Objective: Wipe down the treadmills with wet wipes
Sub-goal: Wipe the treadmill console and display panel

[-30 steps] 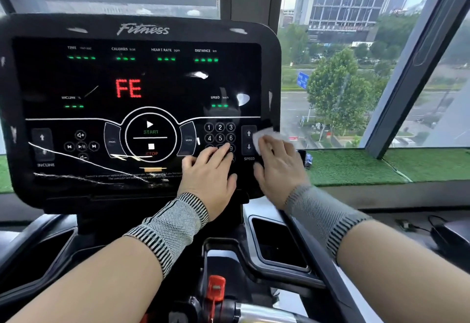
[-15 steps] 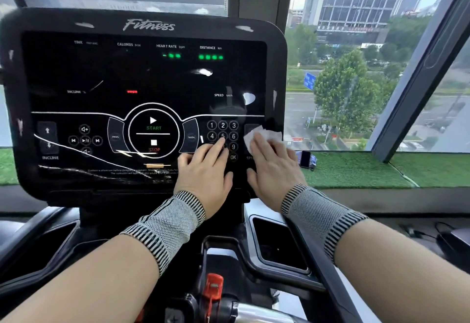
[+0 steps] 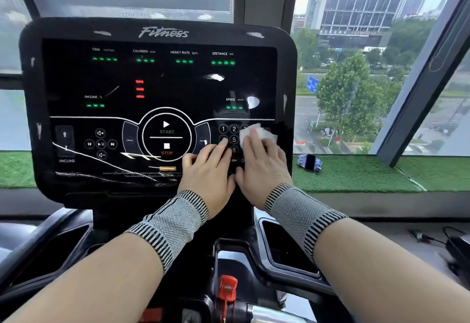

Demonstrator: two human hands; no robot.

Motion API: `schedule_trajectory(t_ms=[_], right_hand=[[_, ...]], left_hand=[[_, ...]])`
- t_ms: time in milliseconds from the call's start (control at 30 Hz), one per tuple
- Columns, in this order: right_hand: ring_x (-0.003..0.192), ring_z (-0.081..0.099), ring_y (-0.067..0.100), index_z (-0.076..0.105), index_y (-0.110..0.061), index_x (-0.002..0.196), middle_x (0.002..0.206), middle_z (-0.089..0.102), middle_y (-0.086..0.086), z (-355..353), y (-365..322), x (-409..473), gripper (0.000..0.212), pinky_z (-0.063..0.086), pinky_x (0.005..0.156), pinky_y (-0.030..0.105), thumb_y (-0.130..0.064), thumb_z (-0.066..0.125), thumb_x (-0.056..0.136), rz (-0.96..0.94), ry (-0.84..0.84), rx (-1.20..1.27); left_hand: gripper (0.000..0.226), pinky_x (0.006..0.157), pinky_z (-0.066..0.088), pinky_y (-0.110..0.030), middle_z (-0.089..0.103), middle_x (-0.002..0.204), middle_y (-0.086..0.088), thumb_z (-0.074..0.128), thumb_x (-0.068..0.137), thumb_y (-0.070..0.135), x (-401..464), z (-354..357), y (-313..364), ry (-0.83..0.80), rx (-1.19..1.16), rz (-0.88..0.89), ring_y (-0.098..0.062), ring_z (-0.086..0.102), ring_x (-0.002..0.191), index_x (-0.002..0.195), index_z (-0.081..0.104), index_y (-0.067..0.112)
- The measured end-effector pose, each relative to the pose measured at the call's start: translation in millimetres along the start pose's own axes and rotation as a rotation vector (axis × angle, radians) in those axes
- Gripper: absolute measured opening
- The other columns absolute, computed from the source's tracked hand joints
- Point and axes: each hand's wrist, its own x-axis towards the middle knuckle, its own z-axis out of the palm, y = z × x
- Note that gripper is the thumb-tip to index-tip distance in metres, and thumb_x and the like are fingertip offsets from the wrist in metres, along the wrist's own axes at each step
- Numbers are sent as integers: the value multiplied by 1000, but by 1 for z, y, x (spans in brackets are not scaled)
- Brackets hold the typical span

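Observation:
The black treadmill console (image 3: 157, 76) fills the left and middle of the head view, its green and red lights lit. My right hand (image 3: 262, 167) lies flat on the number keypad and presses a white wet wipe (image 3: 262, 132) against the panel; the wipe shows above my fingertips. My left hand (image 3: 208, 170) rests flat on the console just left of the right one, fingers straight, below the mode button. Both wrists wear striped grey bands.
A red safety clip (image 3: 227, 289) hangs below the console at bottom centre. Cup wells (image 3: 287, 246) flank the centre column. A phone in a blue pouch (image 3: 309, 163) lies on the green turf sill to the right. Windows stand behind.
My right hand has slid the wipe leftward from the speed buttons onto the number keypad. The left hand stayed beside it. The console's lights have changed.

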Motion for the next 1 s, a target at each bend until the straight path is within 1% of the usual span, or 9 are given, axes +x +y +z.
schedule_trajectory(t_ms=[67, 200, 333, 467, 533, 633, 767, 900, 1000], right_hand=[[139, 14, 31, 19, -9, 147, 157, 8, 5, 0, 0, 1, 66, 17, 115, 48, -41, 34, 91, -32, 24, -42], [146, -2, 30, 11, -4, 149, 159, 2, 11, 6, -4, -1, 70, 7, 119, 46, -36, 35, 92, 136, 33, 44], [146, -2, 28, 12, -4, 148, 158, 2, 12, 10, -26, 7, 67, 11, 119, 42, -33, 36, 92, -32, 41, 78], [145, -2, 32, 9, -2, 148, 158, -1, 16, 10, -21, 6, 69, 2, 120, 40, -31, 37, 92, 207, 103, 124], [145, -5, 34, 6, 1, 148, 157, -4, 18, 10, -30, 9, 69, 0, 120, 41, -33, 34, 94, 165, 92, 89], [146, -2, 31, 11, 0, 148, 158, 1, 16, 9, -40, 16, 67, 10, 120, 43, -32, 35, 95, 1, 79, 74], [145, -3, 33, 7, 2, 148, 157, 0, 19, 8, -37, 20, 71, 1, 120, 40, -30, 37, 92, 255, 132, 143], [146, 0, 31, 13, 0, 148, 158, 6, 15, 9, -44, 23, 67, 8, 120, 41, -30, 37, 93, 11, 116, 92], [146, -2, 31, 10, -1, 149, 159, 0, 14, 7, -38, 21, 68, 4, 120, 39, -29, 38, 94, 196, 132, 174]], left_hand=[[60, 94, 33, -44, 39, 150, 1, 33, 87, 45, 1, -3, -8, 9, -1, 5, -16, 36, 128, 134, 51, 14], [56, 98, 30, -45, 32, 154, 0, 48, 88, 38, 2, -6, -24, 27, -1, 3, -16, 30, 132, 138, 47, 13], [59, 102, 28, -44, 29, 155, 2, 49, 87, 39, -2, -4, -32, -3, 4, 10, -17, 31, 136, 140, 44, 13], [63, 106, 21, -47, 20, 159, 3, 47, 90, 39, -2, -8, -44, -29, 8, 20, -17, 21, 140, 146, 35, 15], [65, 108, 17, -47, 15, 160, 5, 45, 91, 40, -2, -9, -49, -44, 16, 26, -16, 16, 141, 149, 29, 16], [65, 107, 19, -48, 18, 159, 4, 48, 89, 40, -3, -8, -52, -31, 18, 30, -17, 19, 140, 147, 32, 16], [66, 101, 28, -50, 31, 155, 2, 58, 81, 36, -2, -5, -57, 5, 18, 57, -19, 28, 134, 141, 43, 14], [66, 100, 30, -50, 33, 154, 2, 59, 80, 35, -2, -1, -61, 13, 11, 76, -20, 30, 133, 140, 44, 14], [67, 100, 28, -50, 31, 155, 1, 58, 80, 36, -2, -1, -60, 13, 19, 86, -20, 29, 135, 142, 43, 13]])
